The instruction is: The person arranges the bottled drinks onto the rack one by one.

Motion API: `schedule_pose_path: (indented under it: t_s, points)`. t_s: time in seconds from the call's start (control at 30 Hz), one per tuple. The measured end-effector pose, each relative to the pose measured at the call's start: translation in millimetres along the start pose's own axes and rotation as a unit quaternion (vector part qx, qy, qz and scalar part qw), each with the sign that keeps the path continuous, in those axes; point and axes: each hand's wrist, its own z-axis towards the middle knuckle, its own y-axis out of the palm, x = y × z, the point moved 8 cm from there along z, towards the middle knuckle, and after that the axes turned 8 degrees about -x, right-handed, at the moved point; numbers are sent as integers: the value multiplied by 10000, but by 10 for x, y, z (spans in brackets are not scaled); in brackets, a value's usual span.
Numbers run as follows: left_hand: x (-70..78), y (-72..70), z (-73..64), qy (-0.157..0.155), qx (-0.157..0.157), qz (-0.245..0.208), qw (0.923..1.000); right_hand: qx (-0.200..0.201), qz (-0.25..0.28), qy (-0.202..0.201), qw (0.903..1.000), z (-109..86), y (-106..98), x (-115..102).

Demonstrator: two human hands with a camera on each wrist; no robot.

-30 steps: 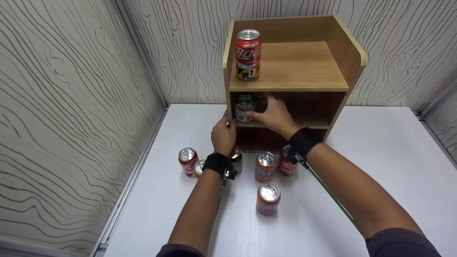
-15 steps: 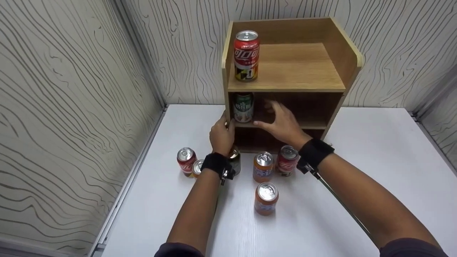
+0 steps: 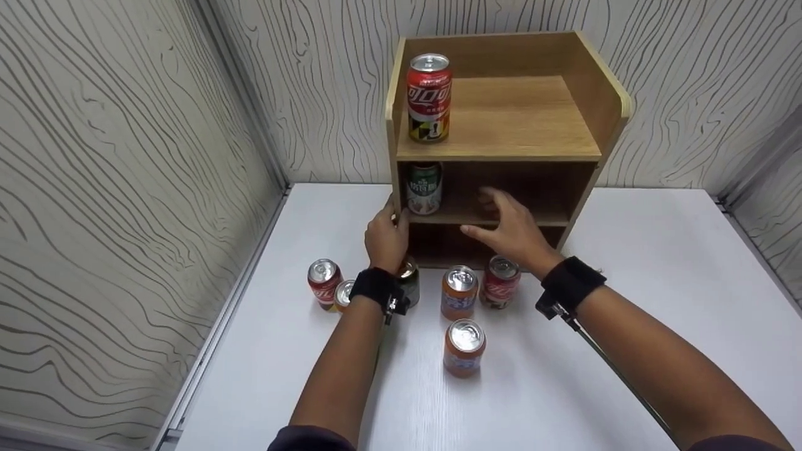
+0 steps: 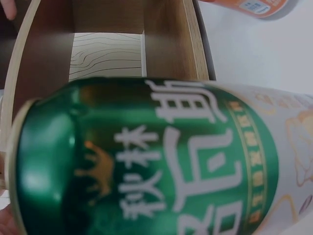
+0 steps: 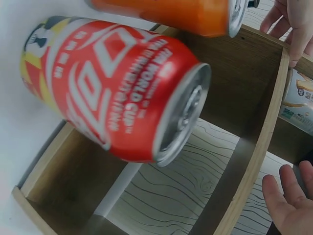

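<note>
My left hand (image 3: 386, 241) grips the left side panel of a small wooden shelf (image 3: 514, 116), its thumb on the front edge. On the middle level, against that panel, a green-and-white drink can (image 3: 424, 190) stands upright. My right hand (image 3: 514, 232) is to its right, in front of the middle level, apart from the can, with fingers spread and nothing held. The right wrist view shows the right hand's fingers (image 5: 293, 200) and, beyond, the left hand (image 5: 293, 29) on the panel edge. A red cola can (image 3: 430, 100) stands at the top level's left.
On the white table (image 3: 595, 376) before the shelf stand two orange soda cans (image 3: 460, 294), a cola can (image 3: 500, 285) and a dark gold-topped can (image 3: 410, 287) partly behind my left wrist. Another cola can (image 3: 324, 285) and a partly covered orange can (image 3: 344, 295) are left.
My right hand has let go of the green-and-white can and drawn back to the right and toward me. The can stays on the middle level. My left hand keeps its grip.
</note>
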Motion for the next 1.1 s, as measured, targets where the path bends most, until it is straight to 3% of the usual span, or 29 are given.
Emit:
schedule_pose_path:
  t_s: [0.43,0.77,1.1]
  points:
    - [14,-2,-13,95,26,118,9999,-88,168,-28,9998,-334,98,67]
    - [12,-14,-5,40,-39,-51,10000,-72,74,-97,9999,-626,195,24]
    - [7,-5,-5,58,-13,26,10000,52,79,-426,9990,-877,258,49]
